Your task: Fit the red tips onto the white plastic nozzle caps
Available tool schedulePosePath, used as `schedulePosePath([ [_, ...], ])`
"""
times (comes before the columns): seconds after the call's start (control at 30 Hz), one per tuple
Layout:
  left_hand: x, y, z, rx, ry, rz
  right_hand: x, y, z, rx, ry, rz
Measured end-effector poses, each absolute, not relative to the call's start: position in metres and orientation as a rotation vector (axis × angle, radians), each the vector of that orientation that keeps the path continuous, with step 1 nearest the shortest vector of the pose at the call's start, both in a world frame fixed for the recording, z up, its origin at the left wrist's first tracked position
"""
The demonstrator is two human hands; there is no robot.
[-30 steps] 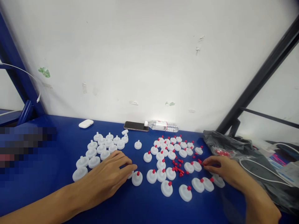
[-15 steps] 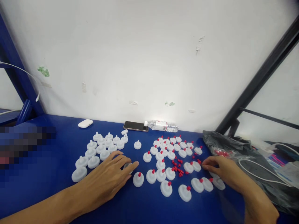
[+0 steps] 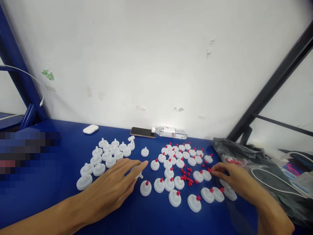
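Note:
White plastic discs with a short spout lie over the blue table. My left hand [image 3: 119,178] is closed on one white spouted disc [image 3: 135,169], held between thumb and fingers, its bare spout pointing right and down; the hand hides part of it. Left of that hand is a group of uncapped discs [image 3: 99,169]. My right hand [image 3: 231,174] is at the right, thumb and forefinger pinched at a small red cap [image 3: 209,170] beside a disc [image 3: 206,175]. Several discs with red caps [image 3: 174,198] and a heap of loose red caps [image 3: 187,179] are between the hands.
A phone [image 3: 143,132] and a water bottle [image 3: 170,132] lie along the wall, with a white case [image 3: 90,129] farther left. A dark plastic bag [image 3: 271,176] with a bag of red caps [image 3: 236,161] and a white cable is at right.
The white disc in my left hand has turned, so its spout now shows pointing down to the right. My right hand has stayed almost still. The view has shifted slightly.

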State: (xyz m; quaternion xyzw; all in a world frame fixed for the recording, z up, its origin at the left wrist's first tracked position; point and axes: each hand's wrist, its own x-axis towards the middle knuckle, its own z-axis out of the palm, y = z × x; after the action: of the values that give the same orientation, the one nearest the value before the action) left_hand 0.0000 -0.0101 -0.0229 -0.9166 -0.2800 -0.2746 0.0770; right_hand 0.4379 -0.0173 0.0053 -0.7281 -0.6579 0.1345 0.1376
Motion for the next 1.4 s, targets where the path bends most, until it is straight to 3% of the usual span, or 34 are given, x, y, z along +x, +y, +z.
schedulePosePath([
  [0.23,0.004,-0.013,-0.015,-2.743,-0.754,-0.924,0.435,-0.023,0.012,-2.156,-1.807,0.015],
  [0.6,0.003,-0.014,-0.020,-2.794,-0.801,-0.958,0.322,-0.030,0.030,-1.462,-2.121,-0.328],
  [1.03,0.004,-0.007,-0.027,-2.792,-0.860,-0.819,0.246,-0.028,0.000,-1.266,-2.256,-0.361],
  [1.4,0.003,-0.013,-0.020,-2.741,-0.771,-1.078,0.234,-0.045,0.020,-1.020,-2.132,0.125],
])
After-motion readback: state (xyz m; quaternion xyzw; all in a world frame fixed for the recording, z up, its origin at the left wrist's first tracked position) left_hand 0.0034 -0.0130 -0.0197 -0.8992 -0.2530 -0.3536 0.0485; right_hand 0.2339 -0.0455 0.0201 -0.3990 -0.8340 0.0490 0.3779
